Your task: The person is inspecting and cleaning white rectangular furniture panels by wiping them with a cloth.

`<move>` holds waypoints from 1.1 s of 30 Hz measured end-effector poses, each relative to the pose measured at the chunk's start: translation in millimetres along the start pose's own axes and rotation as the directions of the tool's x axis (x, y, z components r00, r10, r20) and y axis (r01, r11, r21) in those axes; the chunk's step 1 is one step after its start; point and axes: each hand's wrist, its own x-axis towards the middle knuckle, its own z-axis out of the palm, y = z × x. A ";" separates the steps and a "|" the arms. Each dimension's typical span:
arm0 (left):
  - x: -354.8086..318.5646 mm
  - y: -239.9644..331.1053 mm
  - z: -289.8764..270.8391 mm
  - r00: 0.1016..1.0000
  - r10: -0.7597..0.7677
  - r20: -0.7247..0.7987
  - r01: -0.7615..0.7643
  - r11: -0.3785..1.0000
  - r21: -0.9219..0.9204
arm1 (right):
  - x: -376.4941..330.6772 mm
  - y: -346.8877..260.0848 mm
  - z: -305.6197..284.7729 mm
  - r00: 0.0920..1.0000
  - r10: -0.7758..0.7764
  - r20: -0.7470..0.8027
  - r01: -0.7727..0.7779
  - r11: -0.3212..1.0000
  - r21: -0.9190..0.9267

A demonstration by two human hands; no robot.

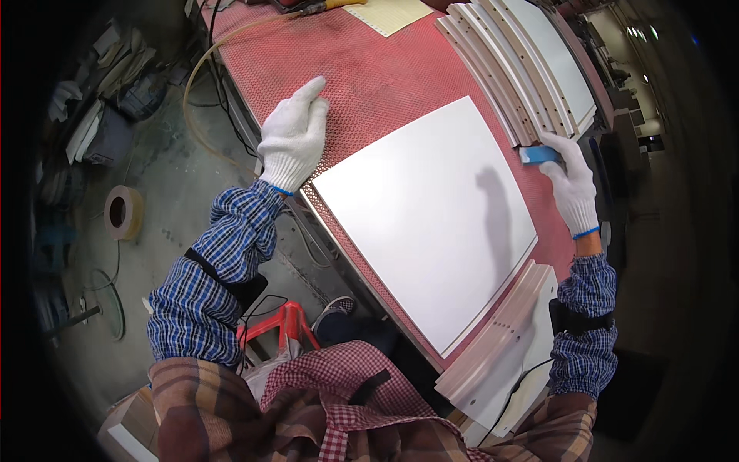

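A large white panel point(419, 231) lies flat on the red textured mat point(369, 85) in front of me. My left hand point(296, 131), in a white knit glove, is over the mat just beyond the panel's left corner. Its index finger stretches forward, the thumb stands apart, and the other fingers are partly hidden; I see nothing in it. To the right, my gloved right hand point(571, 181) grips a small blue block point(540, 155) between thumb and fingers. That block is close to the near end of a stack of panels point(531, 69) with brown, drilled edges.
More panels point(500, 339) with drilled edges are stacked at the lower right. A yellowish sheet point(389, 14) lies at the mat's far side. A hose point(187, 100) hangs off the left edge. On the floor are a tape roll point(124, 212) and a red stool point(286, 323).
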 end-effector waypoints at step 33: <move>3.9 -30.8 11.1 0.991 -0.030 0.130 0.044 0.994 -0.104 | -202.9 308.0 -71.6 0.325 0.945 0.032 -0.945 0.322 0.061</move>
